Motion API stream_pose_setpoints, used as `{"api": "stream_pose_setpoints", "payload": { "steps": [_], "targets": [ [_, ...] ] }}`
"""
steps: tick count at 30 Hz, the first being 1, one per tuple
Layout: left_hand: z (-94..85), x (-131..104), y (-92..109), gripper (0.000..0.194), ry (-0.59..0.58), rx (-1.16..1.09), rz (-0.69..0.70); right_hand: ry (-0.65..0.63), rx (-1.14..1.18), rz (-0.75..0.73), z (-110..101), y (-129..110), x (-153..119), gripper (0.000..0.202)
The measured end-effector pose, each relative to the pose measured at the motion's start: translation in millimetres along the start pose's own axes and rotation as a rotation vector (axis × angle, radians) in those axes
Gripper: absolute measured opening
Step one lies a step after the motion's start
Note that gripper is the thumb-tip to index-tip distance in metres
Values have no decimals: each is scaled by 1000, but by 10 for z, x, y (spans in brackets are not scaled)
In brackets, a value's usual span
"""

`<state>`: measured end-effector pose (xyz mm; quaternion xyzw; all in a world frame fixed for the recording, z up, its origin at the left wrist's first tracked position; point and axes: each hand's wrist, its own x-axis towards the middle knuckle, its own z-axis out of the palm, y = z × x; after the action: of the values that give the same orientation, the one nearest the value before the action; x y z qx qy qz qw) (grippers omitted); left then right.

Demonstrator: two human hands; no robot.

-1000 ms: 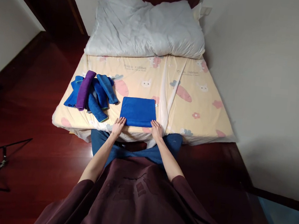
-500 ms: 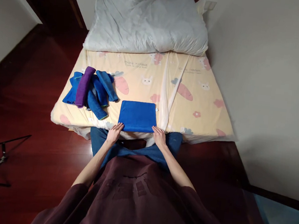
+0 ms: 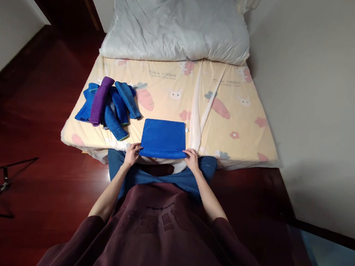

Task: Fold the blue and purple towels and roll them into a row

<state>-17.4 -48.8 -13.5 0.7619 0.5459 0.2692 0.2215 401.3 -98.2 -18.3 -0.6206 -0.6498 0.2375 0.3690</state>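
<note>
A blue towel lies flat in a rectangle at the front edge of the bed, a narrow strip of its near edge turned up. My left hand pinches the near left corner between thumb and fingers. At the near right corner, my right hand grips the towel the same way. To the left of it is a loose pile of rolled blue towels, with a rolled purple towel lying on top.
The bed has a yellow sheet printed with carrots and rabbits. A bulky white quilt lies across its far end. Thin black stand legs rest on the dark red floor at left. A wall rises at right.
Both hands have gone from lying on the towel's near corners to pinching them. The near edge is now lifted and turned over in a narrow strip. The view has shifted slightly.
</note>
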Motion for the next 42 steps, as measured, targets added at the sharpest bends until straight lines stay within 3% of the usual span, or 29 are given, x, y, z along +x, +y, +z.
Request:
{"api": "stream_pose_setpoints", "payload": {
  "steps": [9,13,17,31,36,38,42],
  "targets": [
    [43,121,21,19,126,-149,-131,65,60,148,48,-30,124,12],
    [77,231,53,19,193,-181,-230,155,-25,193,113,-39,208,36],
    [115,303,59,25,243,-213,-307,178,-86,228,158,-29,275,44],
    [132,297,121,29,244,-187,-337,236,-113,289,202,-41,359,40],
    [6,188,227,29,271,-85,-239,334,-135,199,84,-194,236,26],
    [-68,133,288,35,178,-40,-105,294,-168,102,14,-300,168,29],
    [-133,139,386,46,-105,1,147,40,-192,-133,-46,-463,109,38]
  ]
}}
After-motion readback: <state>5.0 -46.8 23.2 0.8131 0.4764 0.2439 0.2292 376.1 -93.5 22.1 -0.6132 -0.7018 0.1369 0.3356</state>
